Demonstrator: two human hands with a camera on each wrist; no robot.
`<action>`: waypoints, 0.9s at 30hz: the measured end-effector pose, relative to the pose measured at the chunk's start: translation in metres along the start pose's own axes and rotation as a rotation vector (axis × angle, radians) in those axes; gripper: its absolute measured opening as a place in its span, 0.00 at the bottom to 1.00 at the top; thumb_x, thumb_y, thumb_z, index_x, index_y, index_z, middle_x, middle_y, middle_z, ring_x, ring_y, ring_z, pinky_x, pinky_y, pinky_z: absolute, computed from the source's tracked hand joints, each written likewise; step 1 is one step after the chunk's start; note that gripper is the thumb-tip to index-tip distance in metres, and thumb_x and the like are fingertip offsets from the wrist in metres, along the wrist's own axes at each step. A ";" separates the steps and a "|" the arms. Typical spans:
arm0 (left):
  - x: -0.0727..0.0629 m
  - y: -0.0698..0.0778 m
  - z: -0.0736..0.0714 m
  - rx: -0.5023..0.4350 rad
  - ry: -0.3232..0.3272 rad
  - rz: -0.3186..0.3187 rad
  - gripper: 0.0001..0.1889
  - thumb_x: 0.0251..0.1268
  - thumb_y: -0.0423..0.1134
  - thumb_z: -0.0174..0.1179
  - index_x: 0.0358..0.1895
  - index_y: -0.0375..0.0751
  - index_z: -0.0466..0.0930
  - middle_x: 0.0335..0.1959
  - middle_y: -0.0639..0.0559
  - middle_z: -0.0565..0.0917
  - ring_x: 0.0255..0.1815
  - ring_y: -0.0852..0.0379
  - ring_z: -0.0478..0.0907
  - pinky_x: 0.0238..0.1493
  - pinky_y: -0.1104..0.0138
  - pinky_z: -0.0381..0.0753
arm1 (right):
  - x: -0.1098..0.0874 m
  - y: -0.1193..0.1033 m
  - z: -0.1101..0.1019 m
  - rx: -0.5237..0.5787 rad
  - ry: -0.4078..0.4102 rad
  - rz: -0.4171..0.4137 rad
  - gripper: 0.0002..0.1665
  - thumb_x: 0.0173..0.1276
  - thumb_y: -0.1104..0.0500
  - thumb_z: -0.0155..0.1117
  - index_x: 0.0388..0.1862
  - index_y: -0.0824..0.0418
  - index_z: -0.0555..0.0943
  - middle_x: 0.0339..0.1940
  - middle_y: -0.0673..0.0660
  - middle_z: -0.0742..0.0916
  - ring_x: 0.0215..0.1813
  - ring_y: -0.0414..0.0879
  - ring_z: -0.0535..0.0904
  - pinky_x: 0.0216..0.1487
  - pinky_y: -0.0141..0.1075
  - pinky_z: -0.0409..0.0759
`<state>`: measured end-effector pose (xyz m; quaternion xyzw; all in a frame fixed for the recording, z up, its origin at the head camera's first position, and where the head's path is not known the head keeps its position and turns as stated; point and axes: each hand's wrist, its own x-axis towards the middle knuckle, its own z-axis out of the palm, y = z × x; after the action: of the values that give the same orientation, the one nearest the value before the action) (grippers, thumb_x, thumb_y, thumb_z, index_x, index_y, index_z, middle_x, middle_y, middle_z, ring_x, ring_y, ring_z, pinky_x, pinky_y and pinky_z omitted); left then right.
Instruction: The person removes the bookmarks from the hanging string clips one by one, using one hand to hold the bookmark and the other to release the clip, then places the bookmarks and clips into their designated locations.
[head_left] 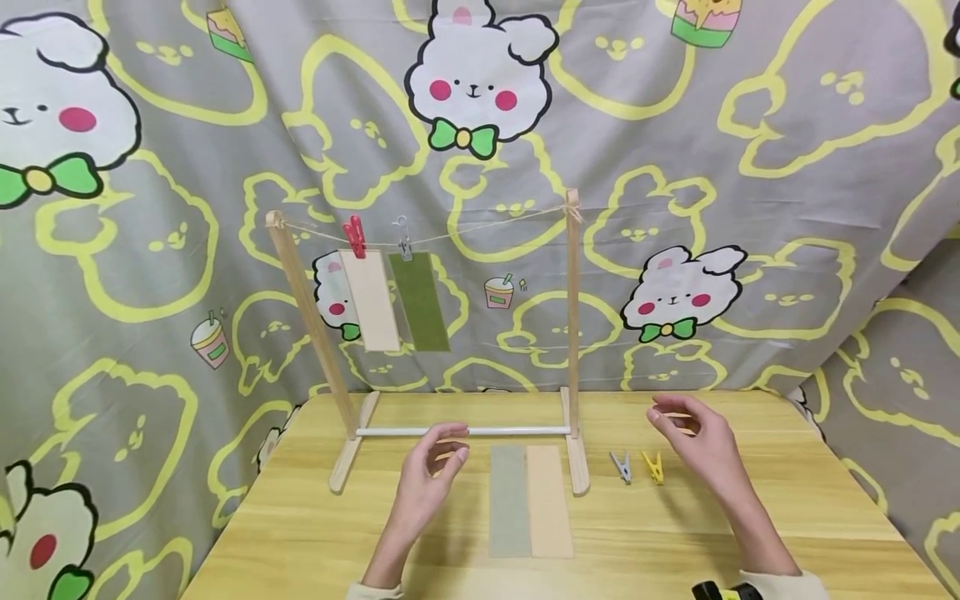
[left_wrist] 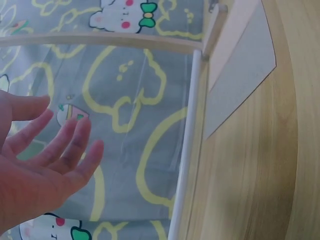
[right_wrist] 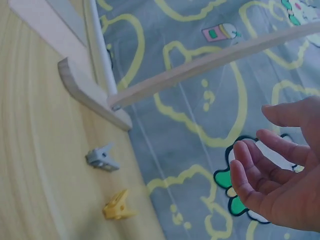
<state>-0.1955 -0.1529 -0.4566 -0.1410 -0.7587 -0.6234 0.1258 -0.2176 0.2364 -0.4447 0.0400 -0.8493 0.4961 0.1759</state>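
Note:
My left hand (head_left: 431,471) hovers over the table left of two flat strips, fingers loosely bent and holding nothing. The grey-green strip (head_left: 509,500) and the peach strip (head_left: 550,500) lie side by side. To the right, my right hand (head_left: 701,437) is in the air with relaxed fingers, near a grey clothespin (head_left: 622,467) and a yellow clothespin (head_left: 654,468) on the table. On a string (head_left: 487,227) between two wooden posts, a red clothespin (head_left: 355,237) holds a cream strip (head_left: 371,300), and a grey clothespin (head_left: 402,238) holds a green strip (head_left: 420,302).
The wooden stand has a left post (head_left: 311,325), a right post (head_left: 573,317) and a white crossbar (head_left: 517,431) low between them. Its feet rest on the wooden table (head_left: 300,533). A patterned curtain (head_left: 480,358) hangs behind and at the sides.

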 end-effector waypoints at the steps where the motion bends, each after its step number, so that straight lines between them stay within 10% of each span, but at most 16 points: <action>1: -0.001 0.000 -0.001 -0.004 0.012 0.001 0.14 0.70 0.28 0.64 0.57 0.39 0.81 0.53 0.46 0.84 0.53 0.39 0.83 0.52 0.62 0.86 | 0.000 -0.002 0.002 0.013 0.001 -0.014 0.22 0.74 0.52 0.68 0.60 0.63 0.82 0.54 0.63 0.86 0.46 0.28 0.79 0.45 0.19 0.79; 27: 0.007 0.008 -0.029 -0.021 0.192 0.158 0.16 0.71 0.26 0.62 0.60 0.31 0.78 0.57 0.38 0.82 0.55 0.39 0.81 0.53 0.67 0.85 | 0.009 -0.057 0.038 0.130 0.030 -0.286 0.16 0.70 0.62 0.71 0.56 0.60 0.84 0.49 0.52 0.87 0.49 0.39 0.82 0.50 0.22 0.81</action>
<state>-0.1987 -0.1793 -0.4415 -0.1412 -0.7232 -0.6301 0.2449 -0.2218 0.1766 -0.4115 0.1644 -0.7985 0.5204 0.2542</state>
